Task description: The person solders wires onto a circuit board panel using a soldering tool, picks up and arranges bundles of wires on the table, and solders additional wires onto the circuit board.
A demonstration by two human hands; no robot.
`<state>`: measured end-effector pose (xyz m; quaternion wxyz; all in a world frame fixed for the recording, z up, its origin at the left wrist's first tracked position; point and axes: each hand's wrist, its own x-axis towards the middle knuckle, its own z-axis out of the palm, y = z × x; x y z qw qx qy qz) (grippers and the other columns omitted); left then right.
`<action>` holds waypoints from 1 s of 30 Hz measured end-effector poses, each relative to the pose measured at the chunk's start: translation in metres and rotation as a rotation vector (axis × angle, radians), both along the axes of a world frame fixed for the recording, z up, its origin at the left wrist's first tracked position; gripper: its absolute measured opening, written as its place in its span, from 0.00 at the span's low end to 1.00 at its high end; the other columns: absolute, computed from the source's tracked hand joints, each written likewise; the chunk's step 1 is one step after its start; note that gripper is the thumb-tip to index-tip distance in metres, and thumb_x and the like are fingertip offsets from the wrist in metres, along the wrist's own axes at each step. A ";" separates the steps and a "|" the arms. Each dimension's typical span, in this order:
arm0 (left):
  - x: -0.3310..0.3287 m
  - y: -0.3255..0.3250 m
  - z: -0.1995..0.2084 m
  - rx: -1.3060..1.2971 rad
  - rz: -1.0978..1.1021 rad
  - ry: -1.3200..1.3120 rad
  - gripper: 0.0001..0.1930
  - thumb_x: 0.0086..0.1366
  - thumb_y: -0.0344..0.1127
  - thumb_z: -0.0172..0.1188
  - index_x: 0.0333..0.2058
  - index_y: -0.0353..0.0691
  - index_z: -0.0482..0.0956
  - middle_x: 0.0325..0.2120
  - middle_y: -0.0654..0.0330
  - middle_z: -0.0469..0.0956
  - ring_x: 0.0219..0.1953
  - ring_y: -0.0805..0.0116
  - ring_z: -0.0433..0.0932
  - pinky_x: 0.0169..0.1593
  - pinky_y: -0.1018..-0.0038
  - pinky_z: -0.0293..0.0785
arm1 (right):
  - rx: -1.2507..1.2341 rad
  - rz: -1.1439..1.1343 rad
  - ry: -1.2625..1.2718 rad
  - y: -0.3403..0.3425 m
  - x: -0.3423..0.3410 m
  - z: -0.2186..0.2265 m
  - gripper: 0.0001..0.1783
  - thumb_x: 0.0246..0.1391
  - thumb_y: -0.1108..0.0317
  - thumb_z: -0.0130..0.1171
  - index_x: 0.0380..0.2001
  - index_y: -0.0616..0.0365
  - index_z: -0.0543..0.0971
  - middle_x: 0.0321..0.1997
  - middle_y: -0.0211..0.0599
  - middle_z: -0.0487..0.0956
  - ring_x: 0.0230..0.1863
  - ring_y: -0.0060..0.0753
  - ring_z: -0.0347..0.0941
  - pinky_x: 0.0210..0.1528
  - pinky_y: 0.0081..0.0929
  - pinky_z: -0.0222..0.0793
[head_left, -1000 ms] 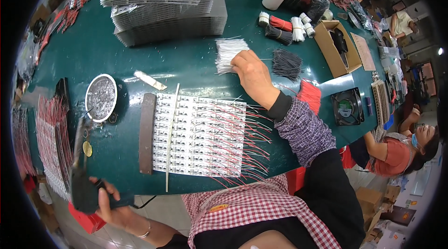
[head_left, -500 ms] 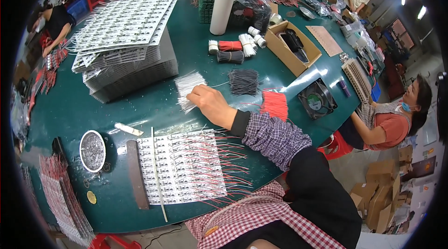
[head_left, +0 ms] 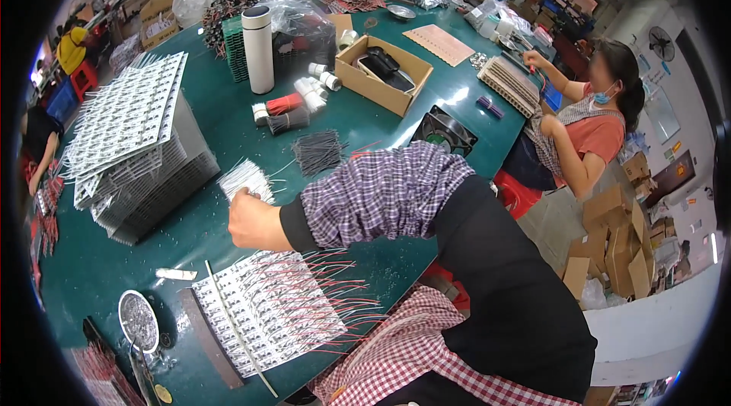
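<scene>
My right hand (head_left: 257, 220) reaches across from the lower right in a checked sleeve cover. Its fingers are curled at the near edge of a pile of short white wires (head_left: 247, 176); the fingertips are partly hidden, and whether a wire is between them cannot be made out. A pile of black wires (head_left: 318, 152) lies just to the right, and a bit of red wire (head_left: 365, 149) shows behind my sleeve. Nearer to me lies a white circuit board panel (head_left: 266, 307) with red and white wires along its right side and a thin strip (head_left: 236, 322) across it. My left hand is out of view.
A tall stack of board panels (head_left: 145, 170) stands at left. A white bowl (head_left: 139, 322) and a dark bar (head_left: 209, 337) are near the panel. Behind are a white flask (head_left: 258, 52), a cardboard box (head_left: 384, 75) and a black fan (head_left: 445, 132). A co-worker (head_left: 594, 117) sits at right.
The view has turned, so the table things sit further left. My right hand has moved to the near edge of the white wires, its forearm now covering most red wires. The co-worker's arms have lifted.
</scene>
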<state>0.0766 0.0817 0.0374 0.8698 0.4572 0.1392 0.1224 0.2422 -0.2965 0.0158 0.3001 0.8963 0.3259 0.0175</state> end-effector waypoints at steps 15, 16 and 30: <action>0.008 -0.034 0.001 0.181 0.058 -0.014 0.26 0.54 0.24 0.59 0.54 0.26 0.69 0.43 0.49 0.74 0.26 0.71 0.71 0.20 0.83 0.63 | -0.002 0.002 0.018 0.002 -0.011 -0.016 0.07 0.38 0.66 0.62 0.18 0.59 0.83 0.24 0.36 0.75 0.31 0.33 0.74 0.25 0.28 0.65; 0.009 -0.037 0.002 0.200 0.028 -0.027 0.27 0.53 0.24 0.60 0.54 0.25 0.68 0.43 0.47 0.73 0.24 0.71 0.70 0.19 0.83 0.63 | 0.005 0.024 0.029 0.003 -0.009 -0.016 0.07 0.38 0.66 0.62 0.18 0.59 0.83 0.24 0.36 0.75 0.31 0.33 0.74 0.25 0.28 0.65; 0.028 -0.092 -0.020 0.061 -0.157 0.183 0.24 0.63 0.30 0.59 0.57 0.29 0.69 0.46 0.46 0.78 0.27 0.69 0.75 0.23 0.77 0.70 | 1.214 -0.007 0.165 0.027 -0.023 -0.044 0.16 0.39 0.85 0.57 0.35 0.62 0.80 0.33 0.36 0.75 0.38 0.40 0.73 0.38 0.32 0.73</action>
